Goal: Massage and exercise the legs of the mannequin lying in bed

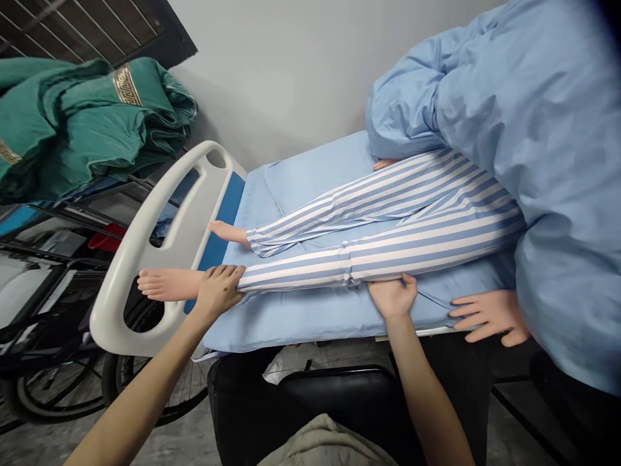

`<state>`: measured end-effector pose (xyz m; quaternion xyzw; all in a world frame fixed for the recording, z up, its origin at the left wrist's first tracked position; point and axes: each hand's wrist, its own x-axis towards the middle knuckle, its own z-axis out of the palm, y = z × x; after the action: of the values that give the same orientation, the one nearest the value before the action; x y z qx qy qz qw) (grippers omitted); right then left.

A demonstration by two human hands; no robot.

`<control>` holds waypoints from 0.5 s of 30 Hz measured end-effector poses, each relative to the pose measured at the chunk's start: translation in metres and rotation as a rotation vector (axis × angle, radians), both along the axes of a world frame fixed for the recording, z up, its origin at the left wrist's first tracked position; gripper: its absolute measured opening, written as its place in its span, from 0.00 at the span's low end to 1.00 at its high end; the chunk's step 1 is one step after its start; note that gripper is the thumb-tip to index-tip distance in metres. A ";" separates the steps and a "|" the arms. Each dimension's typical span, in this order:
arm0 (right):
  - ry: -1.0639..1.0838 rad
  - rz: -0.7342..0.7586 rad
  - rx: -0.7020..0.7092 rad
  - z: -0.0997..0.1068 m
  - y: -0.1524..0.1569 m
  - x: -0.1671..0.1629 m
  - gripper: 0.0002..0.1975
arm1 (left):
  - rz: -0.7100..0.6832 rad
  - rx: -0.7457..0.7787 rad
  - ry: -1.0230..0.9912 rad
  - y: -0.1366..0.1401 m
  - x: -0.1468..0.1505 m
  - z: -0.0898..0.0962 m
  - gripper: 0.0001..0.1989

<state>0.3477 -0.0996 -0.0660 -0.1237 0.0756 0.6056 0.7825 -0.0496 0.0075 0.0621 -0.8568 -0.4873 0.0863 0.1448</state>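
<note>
A nursing manikin in blue-and-white striped trousers (422,252) lies on a bed. My left hand (218,291) is closed around the ankle of its nearer leg, just below the trouser cuff. The bare foot (167,285) sticks out past my hand, over the bed's end board. My right hand (394,294) grips the same leg from beneath, near the knee, with its fingers hidden under the trouser cloth. The farther leg rests on the sheet, its bare foot (229,233) pointing toward the end board.
Light-blue sheet (310,317) covers the mattress. A white end board (160,259) stands at left, with wheelchair wheels (116,382) below. Green folded cloth (97,123) lies on a rack. Blue fabric (557,129) covers the manikin's upper part; a hand (495,317) protrudes. A black chair (339,395) stands before me.
</note>
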 end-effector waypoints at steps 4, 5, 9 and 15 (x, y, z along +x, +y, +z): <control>0.005 0.006 -0.026 -0.003 0.000 0.001 0.19 | 0.015 0.003 0.000 -0.001 0.000 -0.010 0.20; 0.008 0.005 -0.035 -0.003 0.000 0.001 0.19 | 0.022 -0.004 -0.006 -0.002 0.001 -0.013 0.21; 0.020 0.000 -0.037 -0.005 0.001 0.001 0.20 | 0.068 -0.005 -0.005 -0.006 0.005 -0.023 0.20; 0.010 0.011 0.026 0.008 -0.005 0.005 0.19 | 0.104 -0.045 -0.025 -0.009 0.015 -0.028 0.19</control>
<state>0.3528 -0.1051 -0.0578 -0.1108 0.0710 0.6113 0.7804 -0.0348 -0.0010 0.0344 -0.8343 -0.5311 0.0940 0.1145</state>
